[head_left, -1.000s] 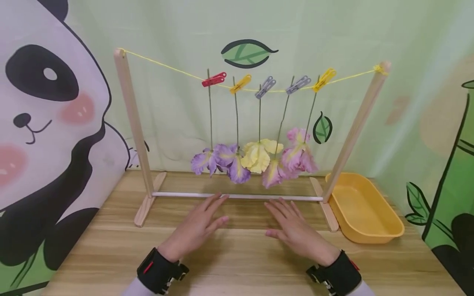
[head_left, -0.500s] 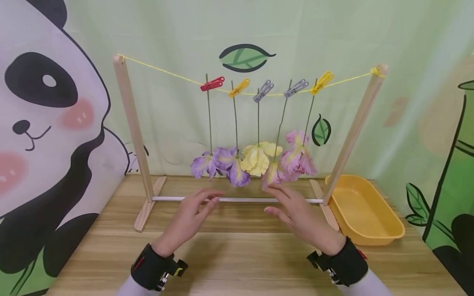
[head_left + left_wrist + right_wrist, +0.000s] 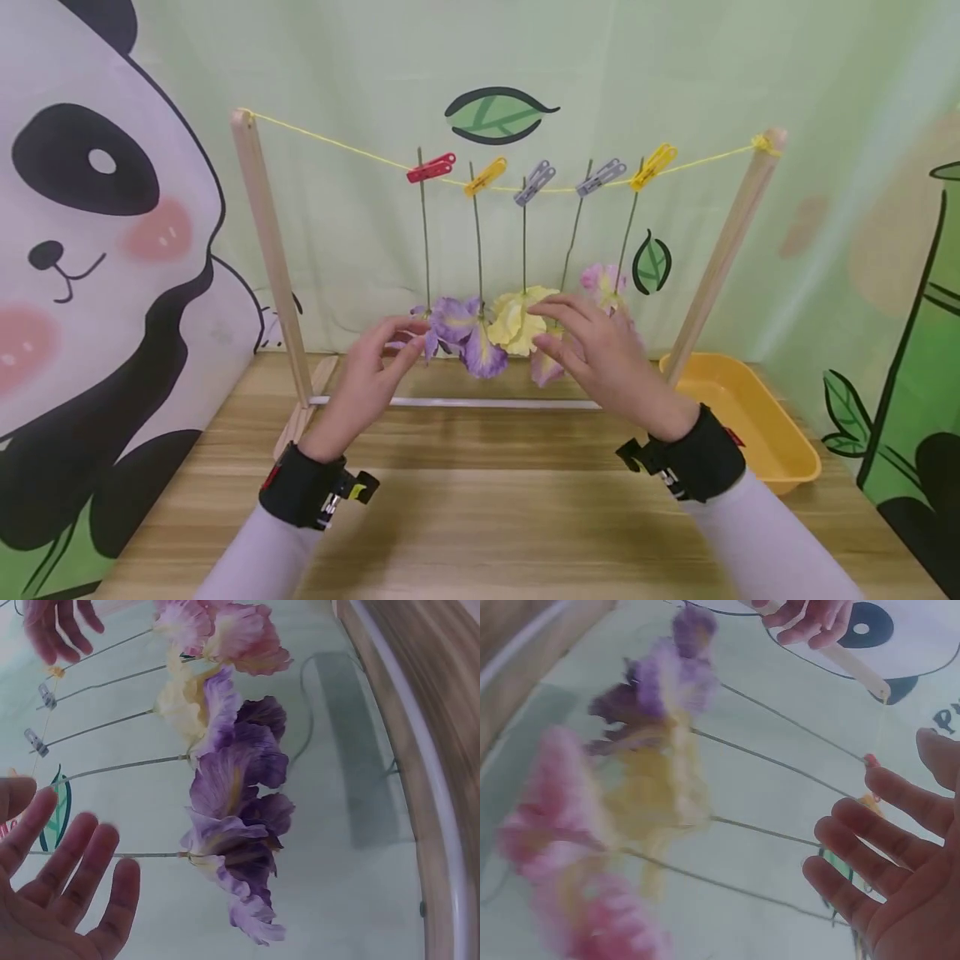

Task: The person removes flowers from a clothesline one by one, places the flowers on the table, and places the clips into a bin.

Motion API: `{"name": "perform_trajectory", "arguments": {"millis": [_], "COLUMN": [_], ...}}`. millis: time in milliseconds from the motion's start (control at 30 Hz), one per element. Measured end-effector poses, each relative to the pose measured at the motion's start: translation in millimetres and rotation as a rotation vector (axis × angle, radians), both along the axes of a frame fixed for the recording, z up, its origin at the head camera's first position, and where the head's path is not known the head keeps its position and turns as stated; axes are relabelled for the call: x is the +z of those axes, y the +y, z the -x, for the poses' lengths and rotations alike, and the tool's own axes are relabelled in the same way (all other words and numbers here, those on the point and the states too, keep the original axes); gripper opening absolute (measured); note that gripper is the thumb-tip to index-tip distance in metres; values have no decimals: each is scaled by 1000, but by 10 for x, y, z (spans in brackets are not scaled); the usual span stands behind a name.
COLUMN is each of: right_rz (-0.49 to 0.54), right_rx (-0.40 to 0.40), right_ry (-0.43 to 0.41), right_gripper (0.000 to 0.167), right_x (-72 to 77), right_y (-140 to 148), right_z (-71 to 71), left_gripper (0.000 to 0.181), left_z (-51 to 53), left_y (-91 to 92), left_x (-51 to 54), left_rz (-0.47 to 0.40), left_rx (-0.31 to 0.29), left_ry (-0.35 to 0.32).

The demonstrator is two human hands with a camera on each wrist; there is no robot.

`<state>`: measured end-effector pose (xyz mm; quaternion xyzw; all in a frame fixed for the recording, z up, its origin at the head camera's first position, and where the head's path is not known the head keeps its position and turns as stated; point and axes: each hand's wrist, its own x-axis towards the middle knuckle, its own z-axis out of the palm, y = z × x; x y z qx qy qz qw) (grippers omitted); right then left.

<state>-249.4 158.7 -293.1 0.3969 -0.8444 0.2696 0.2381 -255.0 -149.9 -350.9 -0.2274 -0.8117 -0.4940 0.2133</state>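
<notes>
Several flowers hang head down by their stems from a yellow string, each pinned with a clothespin. Leftmost is a purple flower [image 3: 420, 333] under the red clothespin [image 3: 431, 168]; beside it hang another purple flower [image 3: 480, 346] and a yellow flower [image 3: 517, 321]. Two pink flowers [image 3: 547, 367] are partly hidden behind my right hand [image 3: 611, 362]. My left hand [image 3: 367, 375] is raised in front of the leftmost purple flower, fingers loosely bent around nothing. In the wrist views both hands are apart from the flowers, with nothing in them.
The string spans two wooden posts [image 3: 270, 258] joined low down by a white rod [image 3: 480, 403]. A yellow plastic tray [image 3: 780, 433] stands on the wooden table [image 3: 480, 525] by the right post. Behind hangs a printed cloth [image 3: 360, 67].
Both hands have risen from above the table near the white rod to the height of the flower heads. The flowers and clothespins hang as before.
</notes>
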Motion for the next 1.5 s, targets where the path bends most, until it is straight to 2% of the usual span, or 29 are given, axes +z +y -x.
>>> {"name": "perform_trajectory", "arguments": {"millis": [200, 433, 567, 733, 900, 1033, 1167, 1267, 1500], "right_rz": [9, -36, -38, -58, -138, -223, -278, -302, -332], "right_rx": [39, 10, -15, -55, -118, -157, -178, -184, -219], "right_ry": [-19, 168, 223, 206, 177, 161, 121, 100, 159], "right_gripper": [34, 32, 35, 40, 49, 54, 54, 51, 33], "right_x": [384, 744, 895, 1098, 1285, 1398, 1455, 1476, 1510], "right_y": [-121, -310, -436, -598, -771, -921, -1046, -1118, -1173], "right_z": [115, 316, 448, 605, 762, 852, 895, 908, 924], "left_gripper": [31, 52, 58, 60, 60, 58, 54, 50, 39], "left_z": [159, 324, 420, 558, 657, 704, 711, 710, 700], "left_y": [54, 135, 170, 214, 267, 287, 292, 293, 311], "left_x": [145, 268, 325, 405, 481, 510, 483, 450, 410], "left_rz": [-50, -119, -141, -143, -144, -157, -172, -176, -148], "left_rx": [69, 78, 83, 93, 84, 71, 69, 91, 140], "left_ry": [48, 22, 25, 24, 17, 0, -16, -4, 49]}}
